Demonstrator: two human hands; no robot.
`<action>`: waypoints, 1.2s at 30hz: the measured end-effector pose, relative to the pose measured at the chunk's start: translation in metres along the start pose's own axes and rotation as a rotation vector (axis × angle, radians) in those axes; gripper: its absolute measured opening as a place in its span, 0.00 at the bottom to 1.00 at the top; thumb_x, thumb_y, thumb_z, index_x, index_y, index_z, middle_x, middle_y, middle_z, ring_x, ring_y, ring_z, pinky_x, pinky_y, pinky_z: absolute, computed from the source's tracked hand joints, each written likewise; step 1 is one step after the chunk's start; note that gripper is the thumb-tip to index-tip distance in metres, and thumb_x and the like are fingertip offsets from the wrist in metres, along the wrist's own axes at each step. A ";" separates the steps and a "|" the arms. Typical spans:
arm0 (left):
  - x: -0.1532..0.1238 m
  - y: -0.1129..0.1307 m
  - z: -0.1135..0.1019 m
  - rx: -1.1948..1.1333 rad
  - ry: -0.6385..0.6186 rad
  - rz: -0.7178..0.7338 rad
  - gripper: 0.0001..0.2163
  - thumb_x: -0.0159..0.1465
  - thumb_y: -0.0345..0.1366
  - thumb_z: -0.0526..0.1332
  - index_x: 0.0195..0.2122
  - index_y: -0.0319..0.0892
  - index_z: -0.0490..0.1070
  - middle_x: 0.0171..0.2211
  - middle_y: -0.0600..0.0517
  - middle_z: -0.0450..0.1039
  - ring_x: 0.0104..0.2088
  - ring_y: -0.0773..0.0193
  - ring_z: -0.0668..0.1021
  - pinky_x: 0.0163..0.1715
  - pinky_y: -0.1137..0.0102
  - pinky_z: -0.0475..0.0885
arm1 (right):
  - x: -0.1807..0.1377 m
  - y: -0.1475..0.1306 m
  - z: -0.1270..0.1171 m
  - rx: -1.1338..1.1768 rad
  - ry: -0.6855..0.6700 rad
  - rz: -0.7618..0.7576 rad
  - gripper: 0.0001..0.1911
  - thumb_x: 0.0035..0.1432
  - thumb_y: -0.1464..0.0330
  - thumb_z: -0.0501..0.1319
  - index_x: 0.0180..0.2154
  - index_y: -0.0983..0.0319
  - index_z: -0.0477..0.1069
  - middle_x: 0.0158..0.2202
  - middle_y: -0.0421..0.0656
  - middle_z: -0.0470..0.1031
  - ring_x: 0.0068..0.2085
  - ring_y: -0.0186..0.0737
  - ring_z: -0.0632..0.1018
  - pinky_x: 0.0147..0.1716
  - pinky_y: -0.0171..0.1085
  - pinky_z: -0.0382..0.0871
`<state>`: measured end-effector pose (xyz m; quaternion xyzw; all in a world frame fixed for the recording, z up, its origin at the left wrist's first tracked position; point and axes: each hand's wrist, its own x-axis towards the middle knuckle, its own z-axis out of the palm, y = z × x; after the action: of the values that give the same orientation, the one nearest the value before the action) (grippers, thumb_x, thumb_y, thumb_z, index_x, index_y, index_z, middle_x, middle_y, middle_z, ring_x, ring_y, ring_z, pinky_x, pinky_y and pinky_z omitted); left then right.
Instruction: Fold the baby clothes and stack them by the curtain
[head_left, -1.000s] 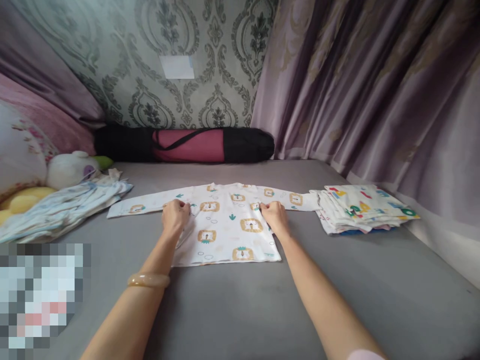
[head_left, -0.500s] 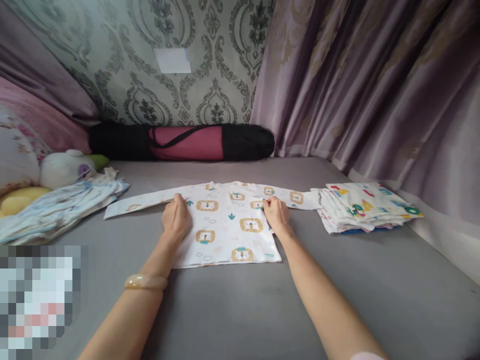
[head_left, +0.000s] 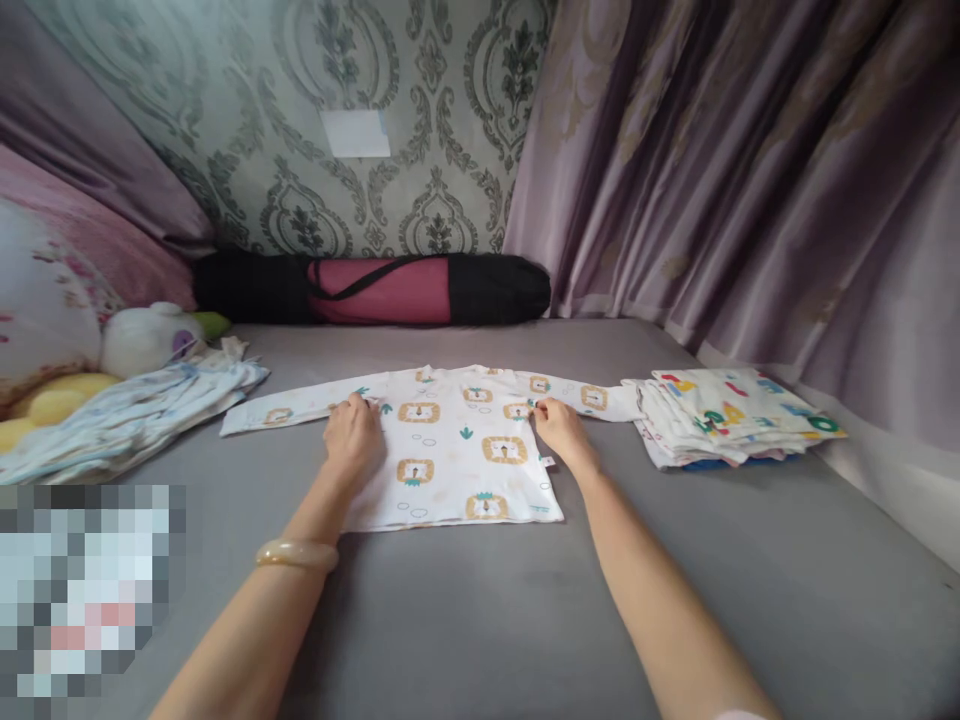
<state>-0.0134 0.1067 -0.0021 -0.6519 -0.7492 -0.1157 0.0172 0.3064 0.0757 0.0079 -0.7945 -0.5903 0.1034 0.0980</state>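
A small white long-sleeved shirt (head_left: 457, 450) with yellow lion prints lies flat on the grey bed (head_left: 465, 620), sleeves spread to both sides. My left hand (head_left: 351, 440) rests flat on the shirt's left side near the armpit, fingers stretched out. My right hand (head_left: 561, 432) lies on the shirt's right side near the other armpit, its fingertips pressed together on the fabric in what looks like a pinch. A pale bangle (head_left: 296, 555) sits on my left wrist.
A stack of folded printed clothes (head_left: 731, 415) lies to the right of the shirt. Loose pale blue garments (head_left: 127, 415) and soft toys (head_left: 142, 340) are at the left. A black and red rolled bag (head_left: 375, 290) lies along the wall. Purple curtains (head_left: 750, 180) hang at the right.
Both hands have slid slightly outward over the shirt, the left from a curled grip to flat. The shirt has stayed in place.
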 end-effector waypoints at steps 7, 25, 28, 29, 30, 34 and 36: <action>-0.024 0.051 0.005 -0.114 -0.081 0.480 0.16 0.67 0.30 0.46 0.52 0.34 0.66 0.50 0.36 0.70 0.54 0.52 0.71 0.52 0.62 0.65 | -0.025 -0.064 0.014 0.022 -0.008 -0.427 0.24 0.68 0.69 0.45 0.62 0.69 0.59 0.62 0.55 0.63 0.63 0.46 0.64 0.60 0.39 0.54; -0.020 -0.006 0.028 0.041 -0.216 0.654 0.30 0.71 0.47 0.40 0.67 0.30 0.50 0.68 0.37 0.48 0.68 0.50 0.51 0.65 0.57 0.48 | -0.014 -0.029 0.053 -0.082 -0.010 -0.458 0.35 0.68 0.56 0.39 0.67 0.73 0.50 0.70 0.54 0.45 0.70 0.48 0.47 0.66 0.45 0.37; -0.024 0.002 0.022 0.083 -0.162 0.651 0.29 0.71 0.46 0.42 0.65 0.29 0.54 0.67 0.34 0.51 0.68 0.47 0.53 0.65 0.53 0.47 | -0.019 -0.029 0.049 -0.065 -0.039 -0.536 0.34 0.67 0.56 0.41 0.67 0.70 0.50 0.70 0.52 0.46 0.69 0.47 0.47 0.66 0.47 0.37; -0.028 0.004 0.020 0.079 -0.136 0.654 0.27 0.71 0.45 0.43 0.64 0.31 0.57 0.67 0.35 0.52 0.68 0.47 0.53 0.65 0.52 0.46 | -0.022 -0.029 0.046 -0.062 -0.056 -0.572 0.34 0.67 0.56 0.42 0.67 0.69 0.51 0.70 0.51 0.45 0.69 0.47 0.47 0.66 0.47 0.36; -0.033 0.005 0.019 0.065 -0.120 0.668 0.26 0.71 0.44 0.44 0.63 0.32 0.59 0.66 0.36 0.53 0.68 0.48 0.54 0.65 0.52 0.47 | -0.026 -0.028 0.044 -0.061 -0.075 -0.609 0.34 0.67 0.56 0.42 0.67 0.68 0.51 0.70 0.50 0.44 0.70 0.47 0.47 0.67 0.48 0.36; -0.059 -0.004 0.019 -0.045 -0.170 0.765 0.26 0.71 0.46 0.42 0.65 0.37 0.56 0.66 0.40 0.55 0.67 0.54 0.56 0.64 0.57 0.52 | -0.050 -0.022 0.032 -0.077 -0.180 -0.735 0.33 0.68 0.56 0.42 0.68 0.66 0.49 0.70 0.50 0.43 0.70 0.45 0.45 0.67 0.48 0.35; -0.071 -0.017 0.018 -0.076 -0.203 0.776 0.28 0.71 0.49 0.40 0.66 0.39 0.54 0.67 0.42 0.54 0.68 0.55 0.55 0.65 0.57 0.50 | -0.064 -0.016 0.024 -0.085 -0.239 -0.784 0.34 0.68 0.55 0.42 0.68 0.65 0.47 0.71 0.50 0.41 0.70 0.44 0.44 0.67 0.47 0.35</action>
<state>-0.0168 0.0397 -0.0350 -0.8948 -0.4403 -0.0633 -0.0385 0.2668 0.0194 -0.0080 -0.4954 -0.8592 0.1250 0.0278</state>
